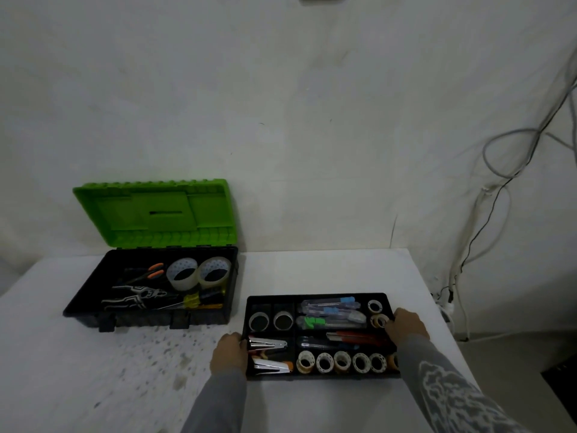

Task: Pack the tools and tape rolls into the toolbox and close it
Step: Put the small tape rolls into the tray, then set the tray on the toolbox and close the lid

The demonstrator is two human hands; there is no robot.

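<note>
A black toolbox [93,304] with its green lid [156,210] propped open stands at the left of the white table. Inside it lie pliers [137,296], screwdrivers [199,300] and two clear tape rolls [199,271]. To its right sits a black insert tray [315,295] holding several small tape rolls [342,361], utility knives [331,310] and staplers [268,345]. My left hand [229,353] grips the tray's left edge. My right hand [407,325] grips its right edge.
The white table [343,270] ends just right of the tray, with its speckled surface [156,354] in front of the toolbox. Loose cables [499,182] hang down the wall at the right. The wall stands right behind the toolbox lid.
</note>
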